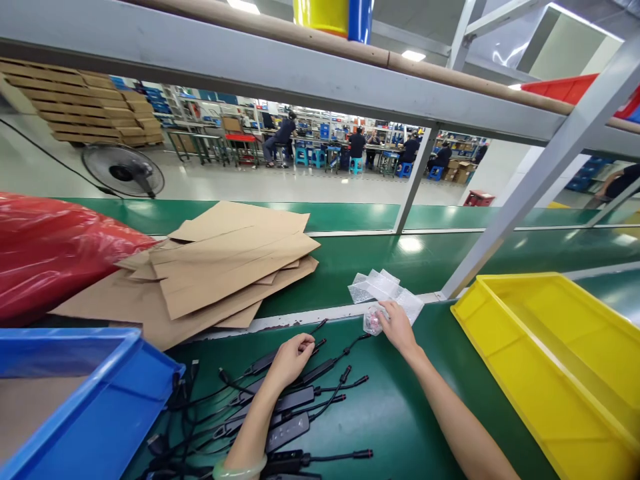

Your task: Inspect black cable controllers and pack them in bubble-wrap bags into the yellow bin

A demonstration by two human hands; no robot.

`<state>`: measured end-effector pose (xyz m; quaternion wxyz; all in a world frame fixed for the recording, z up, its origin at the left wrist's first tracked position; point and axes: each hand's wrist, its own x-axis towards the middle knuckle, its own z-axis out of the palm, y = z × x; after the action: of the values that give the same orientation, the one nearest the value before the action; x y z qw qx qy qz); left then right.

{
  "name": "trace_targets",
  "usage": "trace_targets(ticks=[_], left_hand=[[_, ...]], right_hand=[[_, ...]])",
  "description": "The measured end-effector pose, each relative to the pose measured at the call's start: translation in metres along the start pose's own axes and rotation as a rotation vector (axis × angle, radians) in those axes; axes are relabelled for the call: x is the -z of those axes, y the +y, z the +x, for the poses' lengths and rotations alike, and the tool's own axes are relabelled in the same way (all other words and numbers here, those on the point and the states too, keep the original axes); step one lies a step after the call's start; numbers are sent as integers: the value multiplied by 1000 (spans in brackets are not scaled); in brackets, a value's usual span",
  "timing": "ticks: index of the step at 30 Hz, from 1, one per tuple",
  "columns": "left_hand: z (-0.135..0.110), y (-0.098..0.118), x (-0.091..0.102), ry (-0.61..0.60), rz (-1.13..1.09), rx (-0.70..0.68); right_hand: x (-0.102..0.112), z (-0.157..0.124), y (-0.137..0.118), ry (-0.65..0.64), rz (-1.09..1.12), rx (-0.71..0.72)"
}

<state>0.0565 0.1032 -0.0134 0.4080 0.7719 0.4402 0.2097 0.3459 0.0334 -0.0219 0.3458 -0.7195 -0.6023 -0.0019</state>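
My right hand (399, 328) has its fingers closed on a small clear plastic bag (373, 321) with something pinkish in it. White bubble-wrap pouches (380, 287) lie overlapped just behind that hand. Over a row of black cables with inline control boxes (289, 432), my left hand (291, 361) is curled, thumb and fingers together. Whatever may be between those fingers is hidden. The cables' thin plug ends point right, and their other leads tangle at the left. A pale bangle circles my left wrist.
A blue bin (95, 407) stands at left and a yellow bin (550, 373) at right. Flat cardboard pieces (225, 260) are piled behind the cables, beside a red plastic bag (55, 253). A metal frame post (530, 180) slants up at right. People sit working far back.
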Motion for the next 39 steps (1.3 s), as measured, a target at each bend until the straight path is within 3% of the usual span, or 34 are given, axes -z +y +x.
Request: trace_targets(ticks=[12,24,34,39], left_hand=[[-6,-3,-6,109,-2,-4],[-7,4,-1,45,0,-17],[-2,8,1,-6,33,-29],[-1,9,2,-28,24,18]], right_hand=[[-17,5,14,-121,10,33],[-6,10,0,-215,-24,-5],[11,23,-17,-107,9,-3],[-1,50,-38,-59,61,-2]])
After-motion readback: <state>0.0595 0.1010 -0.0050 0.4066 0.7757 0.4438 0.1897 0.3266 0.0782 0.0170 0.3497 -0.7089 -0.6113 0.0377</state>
